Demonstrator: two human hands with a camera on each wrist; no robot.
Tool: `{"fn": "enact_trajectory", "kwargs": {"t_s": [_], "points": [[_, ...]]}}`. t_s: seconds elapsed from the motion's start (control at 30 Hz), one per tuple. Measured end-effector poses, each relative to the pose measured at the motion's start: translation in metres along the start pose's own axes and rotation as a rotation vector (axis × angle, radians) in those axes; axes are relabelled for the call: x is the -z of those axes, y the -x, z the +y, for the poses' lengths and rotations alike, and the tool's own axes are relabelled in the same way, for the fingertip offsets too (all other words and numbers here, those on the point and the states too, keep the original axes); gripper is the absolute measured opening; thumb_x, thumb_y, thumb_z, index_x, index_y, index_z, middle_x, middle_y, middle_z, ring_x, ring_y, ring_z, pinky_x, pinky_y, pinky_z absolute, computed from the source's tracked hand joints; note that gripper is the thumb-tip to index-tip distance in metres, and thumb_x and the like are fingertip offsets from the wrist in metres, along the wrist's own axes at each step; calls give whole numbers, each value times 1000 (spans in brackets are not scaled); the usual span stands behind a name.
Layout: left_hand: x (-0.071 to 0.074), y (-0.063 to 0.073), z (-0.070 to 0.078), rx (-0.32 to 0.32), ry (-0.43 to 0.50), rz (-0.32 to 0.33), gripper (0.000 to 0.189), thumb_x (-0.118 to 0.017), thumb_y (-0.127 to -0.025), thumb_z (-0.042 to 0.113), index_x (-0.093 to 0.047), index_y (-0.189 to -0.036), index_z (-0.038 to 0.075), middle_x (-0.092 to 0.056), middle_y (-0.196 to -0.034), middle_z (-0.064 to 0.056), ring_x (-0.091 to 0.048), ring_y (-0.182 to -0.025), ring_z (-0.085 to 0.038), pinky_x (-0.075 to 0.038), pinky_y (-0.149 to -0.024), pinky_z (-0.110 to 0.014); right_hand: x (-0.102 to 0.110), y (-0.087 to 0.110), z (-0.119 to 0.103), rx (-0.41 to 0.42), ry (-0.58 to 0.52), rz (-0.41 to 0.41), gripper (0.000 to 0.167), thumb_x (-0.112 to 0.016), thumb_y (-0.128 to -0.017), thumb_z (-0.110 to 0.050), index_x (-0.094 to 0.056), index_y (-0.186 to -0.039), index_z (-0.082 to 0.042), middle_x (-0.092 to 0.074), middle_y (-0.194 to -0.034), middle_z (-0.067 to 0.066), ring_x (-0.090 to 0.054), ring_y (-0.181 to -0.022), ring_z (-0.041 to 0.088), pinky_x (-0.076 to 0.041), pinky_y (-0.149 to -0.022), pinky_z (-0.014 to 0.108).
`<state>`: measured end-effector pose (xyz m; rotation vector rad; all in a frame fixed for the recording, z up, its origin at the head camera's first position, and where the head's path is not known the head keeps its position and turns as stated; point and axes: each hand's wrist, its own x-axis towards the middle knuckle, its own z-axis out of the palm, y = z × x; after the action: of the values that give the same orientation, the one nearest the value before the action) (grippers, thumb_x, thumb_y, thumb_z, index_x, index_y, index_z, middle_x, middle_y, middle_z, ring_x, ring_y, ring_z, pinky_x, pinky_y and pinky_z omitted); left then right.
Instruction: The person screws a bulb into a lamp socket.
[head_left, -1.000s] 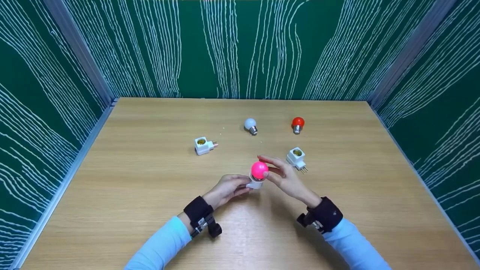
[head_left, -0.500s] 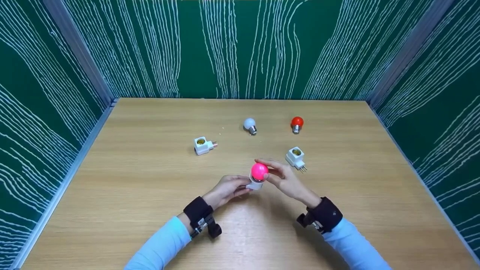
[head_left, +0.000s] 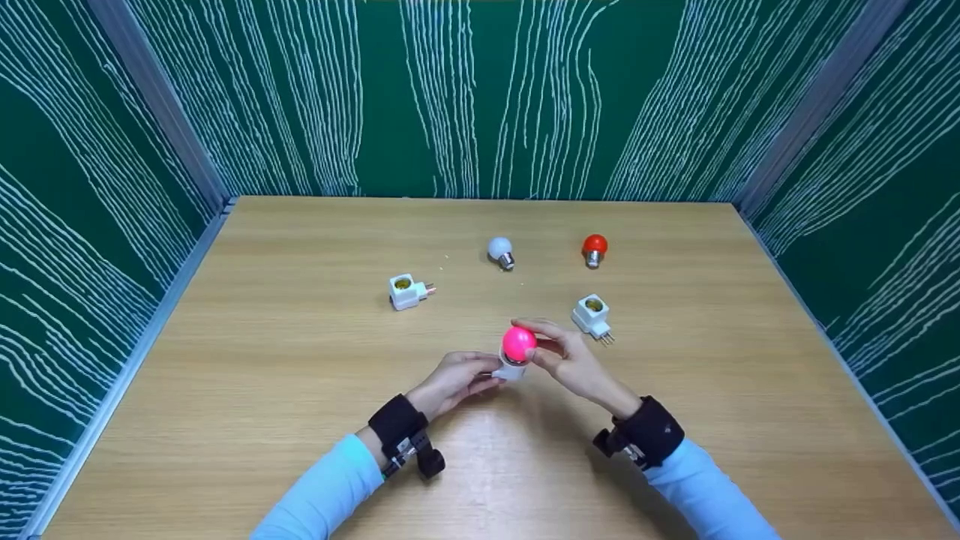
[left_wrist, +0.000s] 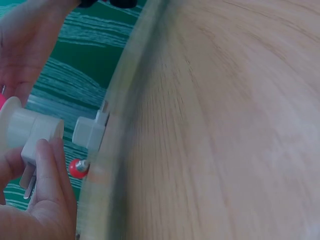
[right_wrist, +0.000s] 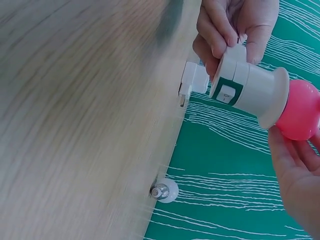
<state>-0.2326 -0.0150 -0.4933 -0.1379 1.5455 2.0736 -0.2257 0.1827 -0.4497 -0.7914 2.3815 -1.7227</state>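
Over the near middle of the table, my left hand [head_left: 454, 381] grips a white plug-in bulb socket [right_wrist: 257, 95] by its plug end. A small rocker switch [right_wrist: 226, 94] shows on the socket in the right wrist view. My right hand [head_left: 574, 365] pinches a round pink bulb [head_left: 519, 343] between thumb and fingers. The bulb's base is in the socket's mouth; how deep it sits is hidden by the collar. Metal plug prongs [left_wrist: 28, 181] stick out beside the left fingers in the left wrist view.
On the wooden table [head_left: 300, 360] lie a white bulb [head_left: 500, 248] and a red bulb [head_left: 595, 244] toward the back. Two more white sockets stand nearer, one at left [head_left: 405, 292], one right of my right hand [head_left: 592, 316]. Green walls [head_left: 645, 97] enclose the table.
My right fingers have turned slightly round the pink bulb, with the forefinger moving left and a little lower. The bulb sits marginally lower in the head view. My left hand holds still.
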Motion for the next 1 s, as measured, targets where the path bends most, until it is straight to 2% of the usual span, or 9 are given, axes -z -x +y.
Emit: {"fn": "enact_trajectory", "kwargs": {"t_s": [0.23,0.47,0.67,0.83,1.0], "points": [[1,-2,-3,-3,12,4,33,-57,-86,2,-52,-115,-13,-61,-110,-21,-67,-80,-15,-56,-83,-21,-3,-1,4,11,39,59,41,-60,-84,2,-52,-124,4,-52,-127,20,-50,-117,33,-48,-99,40],[0,-5,-5,-5,14,17,33,-56,-87,2,-52,-115,-14,-61,-110,-21,-65,-81,-14,-56,-84,-21,-6,-2,5,21,66,161,42,-69,-78,-3,-56,-116,6,-57,-116,21,-55,-108,34,-53,-92,34],[0,-7,-4,-10,13,28,31,-56,-87,1,-53,-114,-14,-63,-106,-20,-65,-79,-13,-56,-81,-19,-10,-1,-8,81,116,256,38,-73,-71,2,-60,-106,8,-62,-106,21,-58,-100,29,-56,-85,39],[0,-6,-3,-6,21,25,31,-56,-87,1,-53,-114,-14,-62,-107,-21,-65,-78,-13,-56,-80,-19,-11,1,-25,82,121,249,38,-72,-72,3,-59,-107,12,-61,-106,22,-58,-100,30,-57,-84,40],[1,-4,-1,-5,19,9,31,-55,-87,1,-52,-115,-14,-62,-107,-20,-65,-78,-14,-56,-81,-20,-10,2,-27,55,88,218,42,-71,-73,5,-55,-112,13,-57,-112,24,-55,-103,30,-56,-86,41]]}}
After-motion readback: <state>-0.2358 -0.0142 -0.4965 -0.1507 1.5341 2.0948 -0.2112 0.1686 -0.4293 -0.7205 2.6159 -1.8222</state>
